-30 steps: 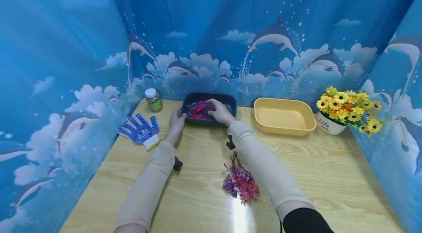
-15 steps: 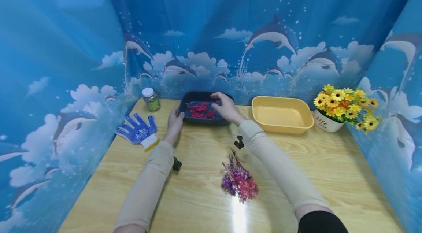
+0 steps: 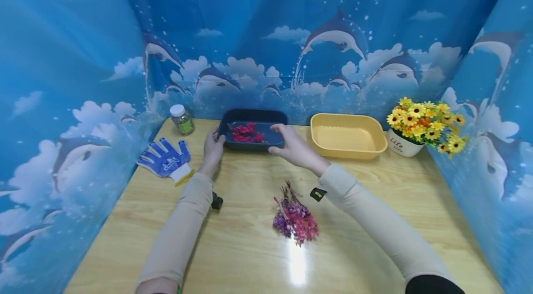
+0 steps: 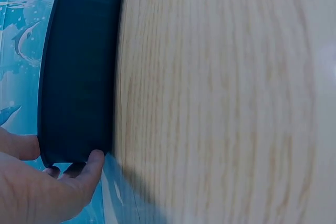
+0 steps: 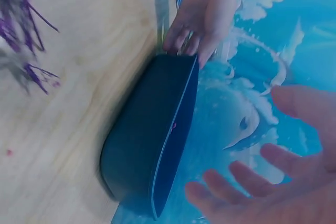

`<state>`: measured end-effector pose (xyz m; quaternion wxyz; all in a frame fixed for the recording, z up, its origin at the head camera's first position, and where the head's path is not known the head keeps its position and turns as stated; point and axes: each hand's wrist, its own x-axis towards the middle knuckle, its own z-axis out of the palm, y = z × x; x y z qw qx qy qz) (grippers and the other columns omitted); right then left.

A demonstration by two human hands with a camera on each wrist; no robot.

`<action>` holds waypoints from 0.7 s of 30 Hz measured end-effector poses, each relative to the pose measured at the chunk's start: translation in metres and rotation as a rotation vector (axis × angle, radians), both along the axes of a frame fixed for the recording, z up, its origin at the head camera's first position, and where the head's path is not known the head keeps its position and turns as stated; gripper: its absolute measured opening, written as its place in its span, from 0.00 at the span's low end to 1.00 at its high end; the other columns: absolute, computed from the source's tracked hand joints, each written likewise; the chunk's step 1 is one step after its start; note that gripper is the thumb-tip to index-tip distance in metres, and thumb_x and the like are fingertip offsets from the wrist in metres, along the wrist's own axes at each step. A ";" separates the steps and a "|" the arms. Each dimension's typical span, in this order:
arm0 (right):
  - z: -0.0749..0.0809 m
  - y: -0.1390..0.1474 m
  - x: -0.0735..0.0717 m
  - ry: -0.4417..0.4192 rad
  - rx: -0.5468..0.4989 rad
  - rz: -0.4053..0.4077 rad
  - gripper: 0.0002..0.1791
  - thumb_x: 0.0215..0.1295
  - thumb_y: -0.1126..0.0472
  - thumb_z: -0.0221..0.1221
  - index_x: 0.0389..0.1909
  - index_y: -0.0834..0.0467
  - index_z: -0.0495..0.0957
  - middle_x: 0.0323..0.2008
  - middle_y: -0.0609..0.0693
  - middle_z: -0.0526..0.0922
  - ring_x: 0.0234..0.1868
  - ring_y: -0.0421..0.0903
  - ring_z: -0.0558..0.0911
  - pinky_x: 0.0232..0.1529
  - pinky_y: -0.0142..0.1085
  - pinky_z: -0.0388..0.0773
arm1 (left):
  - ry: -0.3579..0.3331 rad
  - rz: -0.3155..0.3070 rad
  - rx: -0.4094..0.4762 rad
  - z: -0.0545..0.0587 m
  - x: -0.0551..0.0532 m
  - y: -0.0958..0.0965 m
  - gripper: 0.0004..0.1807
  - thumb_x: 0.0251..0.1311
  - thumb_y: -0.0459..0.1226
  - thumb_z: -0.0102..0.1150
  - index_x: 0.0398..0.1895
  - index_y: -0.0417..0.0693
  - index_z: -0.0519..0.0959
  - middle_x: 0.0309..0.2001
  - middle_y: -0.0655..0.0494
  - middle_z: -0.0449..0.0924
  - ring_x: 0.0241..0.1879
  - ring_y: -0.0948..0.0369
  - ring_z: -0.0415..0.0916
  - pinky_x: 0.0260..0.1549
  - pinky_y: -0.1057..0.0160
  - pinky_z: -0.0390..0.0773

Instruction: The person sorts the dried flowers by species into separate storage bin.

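One dark navy, rectangular tray [image 3: 245, 147], seemingly plastic, stands at the far side of the pale wood-grain tabletop [image 3: 233, 257]; magenta flower sprigs [image 3: 246, 133] lie inside. From my station I find the left hand [image 3: 213, 150] gripping its left end; the right hand [image 3: 295, 146], fingers apart, holds nothing near its right end. Step in hand, I judge: steadying the tray. Any next move calls for a firm left grip and right fingers clear of the sprigs.

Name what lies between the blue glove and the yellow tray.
Left to right in the head view: the left hand gripping the dark tray, that tray with pink flowers inside, and the right hand.
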<state>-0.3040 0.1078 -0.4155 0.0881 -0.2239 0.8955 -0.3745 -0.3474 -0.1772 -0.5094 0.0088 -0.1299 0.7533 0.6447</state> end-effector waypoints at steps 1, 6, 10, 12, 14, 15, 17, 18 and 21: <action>0.000 0.002 0.006 -0.004 0.018 0.000 0.37 0.75 0.52 0.64 0.78 0.57 0.61 0.75 0.62 0.66 0.74 0.60 0.70 0.74 0.58 0.73 | 0.001 -0.001 -0.001 0.000 0.000 0.000 0.33 0.84 0.41 0.42 0.86 0.47 0.49 0.84 0.40 0.53 0.83 0.46 0.53 0.83 0.48 0.60; -0.003 0.012 0.035 0.031 0.122 -0.026 0.38 0.72 0.50 0.66 0.77 0.56 0.64 0.68 0.61 0.73 0.66 0.59 0.76 0.64 0.56 0.79 | 0.011 0.004 0.010 0.001 0.000 0.000 0.32 0.84 0.41 0.42 0.85 0.47 0.50 0.83 0.39 0.54 0.83 0.45 0.54 0.83 0.48 0.60; -0.011 0.020 0.056 0.027 0.161 -0.039 0.38 0.70 0.50 0.68 0.76 0.56 0.66 0.64 0.61 0.74 0.63 0.58 0.77 0.62 0.55 0.81 | 0.012 0.012 0.018 0.000 0.001 0.002 0.32 0.84 0.41 0.41 0.85 0.46 0.50 0.83 0.39 0.55 0.83 0.46 0.54 0.83 0.48 0.60; -0.016 0.024 0.066 0.005 0.169 -0.038 0.39 0.69 0.51 0.69 0.76 0.56 0.66 0.63 0.62 0.73 0.62 0.57 0.77 0.62 0.54 0.81 | 0.014 0.014 0.019 -0.001 0.001 0.003 0.32 0.84 0.41 0.41 0.85 0.46 0.50 0.83 0.39 0.55 0.83 0.46 0.54 0.83 0.49 0.60; -0.019 0.027 0.075 -0.016 0.191 -0.032 0.39 0.68 0.50 0.69 0.76 0.56 0.67 0.61 0.61 0.74 0.59 0.55 0.76 0.59 0.52 0.82 | 0.017 0.016 0.017 -0.001 0.001 0.003 0.32 0.84 0.41 0.41 0.85 0.46 0.50 0.83 0.39 0.55 0.83 0.46 0.54 0.83 0.49 0.61; -0.021 0.028 0.080 -0.022 0.211 -0.025 0.39 0.68 0.49 0.70 0.75 0.56 0.68 0.61 0.60 0.74 0.58 0.54 0.76 0.57 0.50 0.82 | 0.017 0.015 0.015 -0.002 0.001 0.003 0.32 0.84 0.41 0.41 0.85 0.45 0.50 0.83 0.39 0.55 0.83 0.46 0.54 0.83 0.49 0.61; -0.023 0.029 0.090 -0.030 0.268 -0.013 0.39 0.66 0.47 0.71 0.74 0.55 0.69 0.59 0.59 0.74 0.55 0.52 0.75 0.50 0.46 0.83 | 0.018 0.014 0.014 -0.001 0.002 0.003 0.32 0.84 0.41 0.41 0.85 0.45 0.50 0.83 0.39 0.55 0.83 0.46 0.54 0.82 0.49 0.61; -0.023 0.029 0.095 -0.038 0.302 -0.006 0.40 0.65 0.45 0.71 0.74 0.54 0.70 0.59 0.58 0.74 0.54 0.52 0.75 0.46 0.44 0.82 | 0.016 0.012 0.016 -0.001 0.002 0.003 0.32 0.84 0.41 0.41 0.85 0.46 0.50 0.83 0.39 0.54 0.83 0.46 0.54 0.82 0.49 0.62; -0.023 0.031 0.110 -0.070 0.392 0.019 0.42 0.62 0.42 0.73 0.74 0.52 0.70 0.54 0.53 0.73 0.49 0.49 0.73 0.38 0.39 0.78 | 0.008 0.008 0.019 0.000 0.003 0.003 0.32 0.84 0.41 0.40 0.86 0.47 0.49 0.84 0.40 0.53 0.83 0.47 0.53 0.82 0.49 0.62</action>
